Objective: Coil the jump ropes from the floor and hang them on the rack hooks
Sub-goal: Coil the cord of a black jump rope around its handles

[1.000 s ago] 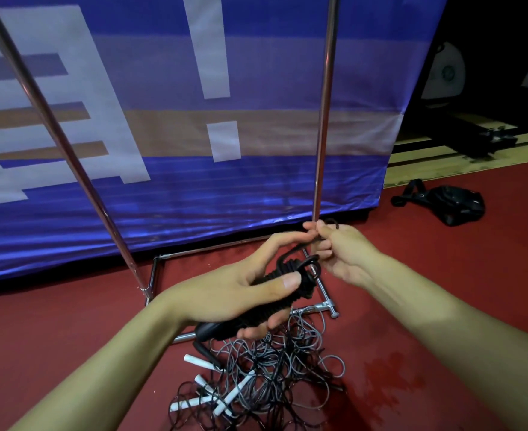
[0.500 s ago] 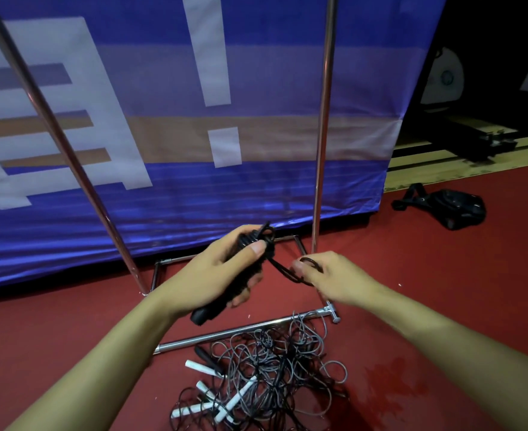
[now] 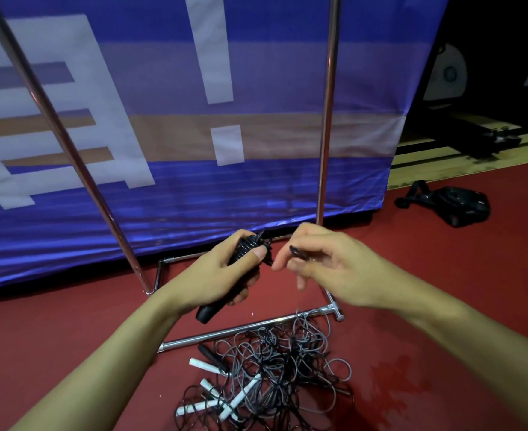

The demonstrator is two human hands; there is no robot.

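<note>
Banner (image 3: 175,169) shows white "!"; left hand (image 3: 212,275) grips coiled rope (image 3: 247,247).

The left hand (image 3: 222,275) now grips the coiled black rope bundle (image 3: 244,253) more upright than a second ago, its wrapped top raised toward the banner and its butt end pointing down at the floor. The right hand (image 3: 334,265) has come away from the bundle: earlier its fingers met the left hand's over the coil, now a gap shows between them, and it pinches a short black loop end (image 3: 296,251) beside the bundle.
</note>
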